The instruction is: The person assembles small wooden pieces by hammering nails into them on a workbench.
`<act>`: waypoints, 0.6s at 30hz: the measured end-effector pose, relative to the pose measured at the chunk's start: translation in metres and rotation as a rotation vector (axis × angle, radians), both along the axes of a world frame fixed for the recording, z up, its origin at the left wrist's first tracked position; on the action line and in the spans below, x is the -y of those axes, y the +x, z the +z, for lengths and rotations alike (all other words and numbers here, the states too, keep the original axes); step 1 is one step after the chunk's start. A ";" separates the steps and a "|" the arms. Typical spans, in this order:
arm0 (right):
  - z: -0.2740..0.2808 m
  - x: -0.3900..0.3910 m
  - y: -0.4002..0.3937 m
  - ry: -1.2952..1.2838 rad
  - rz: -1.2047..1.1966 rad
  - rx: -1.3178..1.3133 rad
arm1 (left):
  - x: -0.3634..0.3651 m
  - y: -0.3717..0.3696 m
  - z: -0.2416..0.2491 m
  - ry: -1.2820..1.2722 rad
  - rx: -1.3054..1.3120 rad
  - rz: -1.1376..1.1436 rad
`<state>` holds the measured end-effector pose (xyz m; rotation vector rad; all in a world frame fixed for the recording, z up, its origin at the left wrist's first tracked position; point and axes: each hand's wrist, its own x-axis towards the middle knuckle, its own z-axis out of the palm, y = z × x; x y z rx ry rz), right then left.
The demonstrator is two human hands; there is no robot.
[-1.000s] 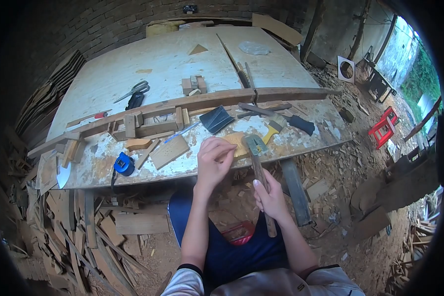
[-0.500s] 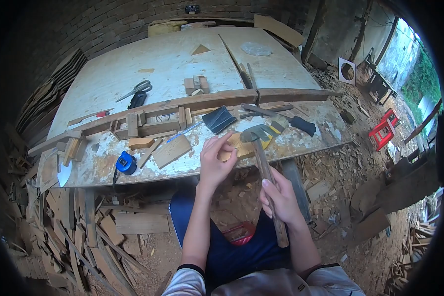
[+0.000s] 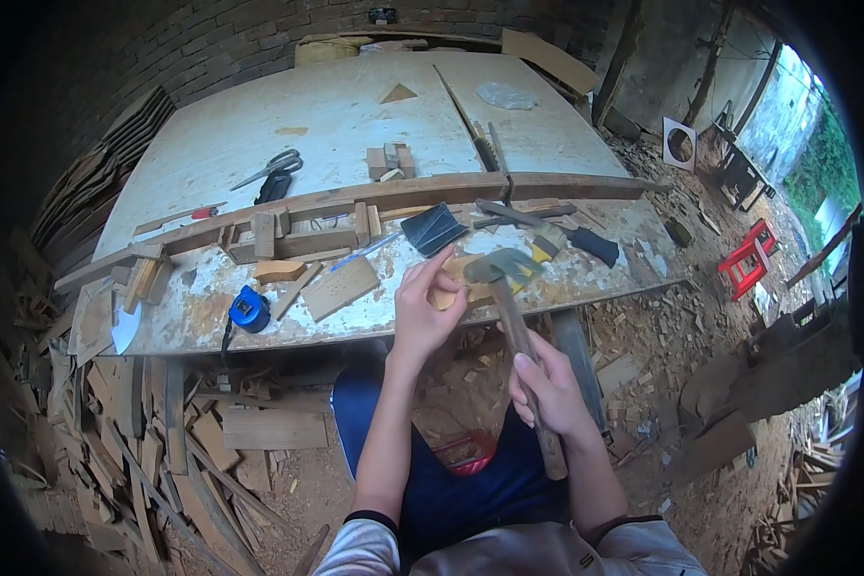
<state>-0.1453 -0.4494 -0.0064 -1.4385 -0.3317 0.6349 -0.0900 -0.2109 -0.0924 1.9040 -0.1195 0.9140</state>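
Note:
My right hand (image 3: 549, 386) is wrapped round the wooden handle of a claw hammer (image 3: 519, 331). The metal head is over a small light wood piece (image 3: 483, 294) at the bench's front edge and hides part of it. Beside the head, my left hand (image 3: 427, 309) has thumb and forefinger curled together at the left end of that wood piece. Whatever they pinch is too small to make out. A flat board (image 3: 341, 290) and a dark folded sheet, like sandpaper (image 3: 433, 228), lie near the left hand.
On the bench (image 3: 211, 317) are a blue tape measure (image 3: 250, 309), scissors (image 3: 271, 168), a long wooden rail (image 3: 384, 194), a yellow-and-black handled tool (image 3: 545, 248) and wood blocks (image 3: 391, 161). Scrap wood (image 3: 211, 470) covers the ground at left. A red stool (image 3: 747, 259) stands at right.
The hammer head has tipped slightly lower and nearer my left hand, covering more of the wood piece. My left hand keeps its pinch. The whole view has shifted a little.

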 end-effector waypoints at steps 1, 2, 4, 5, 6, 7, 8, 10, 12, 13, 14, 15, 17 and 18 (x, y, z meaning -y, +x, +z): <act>0.005 0.000 -0.001 -0.019 -0.001 -0.031 | 0.000 -0.001 -0.001 -0.010 -0.009 -0.005; 0.014 -0.001 -0.002 -0.039 0.000 -0.062 | 0.001 -0.001 -0.001 -0.022 -0.019 -0.008; 0.019 0.000 -0.003 -0.030 0.010 -0.064 | 0.001 0.000 0.000 -0.009 0.004 -0.009; 0.017 0.002 -0.006 0.000 0.021 -0.035 | 0.001 -0.001 0.001 -0.002 0.013 -0.009; 0.016 0.003 -0.008 0.030 0.031 -0.007 | 0.001 -0.002 0.000 -0.012 0.002 -0.009; 0.014 0.002 -0.007 0.004 0.033 -0.020 | 0.001 -0.002 0.001 -0.020 -0.007 -0.009; 0.013 0.000 -0.005 -0.021 0.034 -0.033 | 0.001 -0.002 0.002 -0.027 -0.015 -0.010; 0.016 -0.004 -0.004 -0.064 0.029 -0.040 | 0.000 0.000 -0.001 -0.036 -0.012 -0.016; 0.022 -0.005 -0.006 -0.104 0.010 -0.039 | 0.002 0.000 -0.003 -0.047 -0.020 -0.022; 0.021 -0.003 -0.007 -0.066 0.014 -0.024 | 0.002 0.000 -0.002 -0.048 -0.024 -0.020; 0.018 0.000 -0.009 -0.027 0.020 -0.010 | 0.002 -0.001 -0.001 -0.048 -0.030 -0.017; 0.016 0.001 -0.009 0.014 0.029 0.005 | 0.001 -0.001 -0.001 -0.030 -0.019 -0.012; 0.014 -0.003 -0.005 -0.025 0.031 -0.053 | 0.000 -0.001 0.001 0.012 0.002 -0.003; 0.014 -0.004 -0.002 -0.046 0.030 -0.080 | -0.001 -0.001 0.001 0.011 -0.016 -0.010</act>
